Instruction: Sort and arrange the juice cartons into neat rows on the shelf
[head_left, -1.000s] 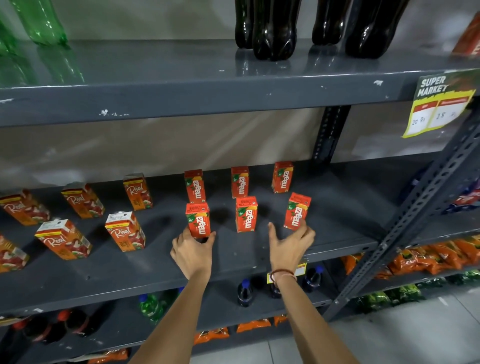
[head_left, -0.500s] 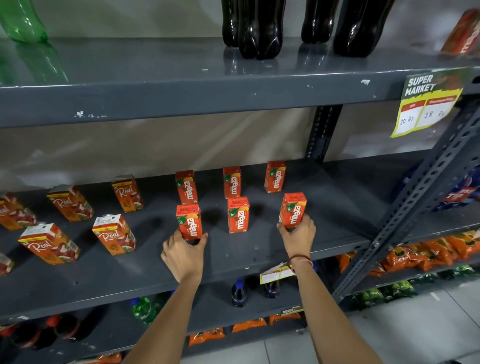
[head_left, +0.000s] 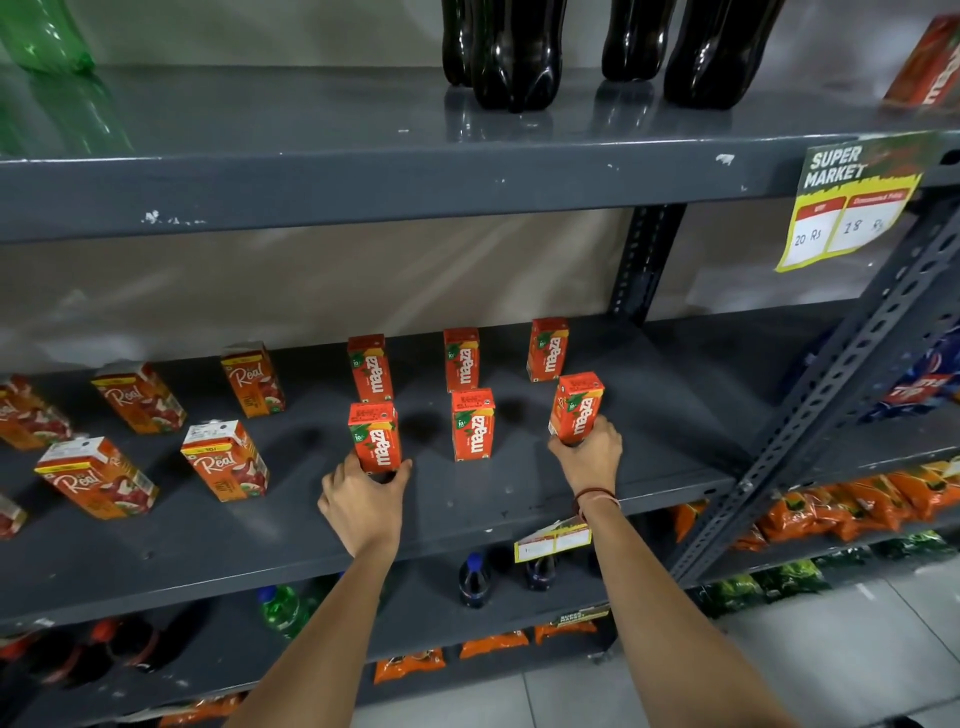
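Small red Maaza cartons stand upright in two rows of three on the grey middle shelf (head_left: 467, 525). My left hand (head_left: 363, 499) grips the base of the front left Maaza carton (head_left: 374, 434). My right hand (head_left: 589, 457) holds the base of the front right Maaza carton (head_left: 576, 408), which leans slightly left. The front middle Maaza carton (head_left: 471, 423) stands free between them. Behind are the back row cartons (head_left: 461, 358). Larger orange Real cartons (head_left: 226, 460) sit scattered at angles on the shelf's left half.
Dark soda bottles (head_left: 514, 52) and a green bottle (head_left: 47, 31) stand on the upper shelf. A yellow price tag (head_left: 852, 202) hangs at right beside a slanted perforated metal upright (head_left: 831, 405). Bottles and orange snack packets (head_left: 857, 504) fill the lower shelves.
My right hand closed around the front right carton and set it more upright, nearer the row. My left hand closed on the front left carton's base.
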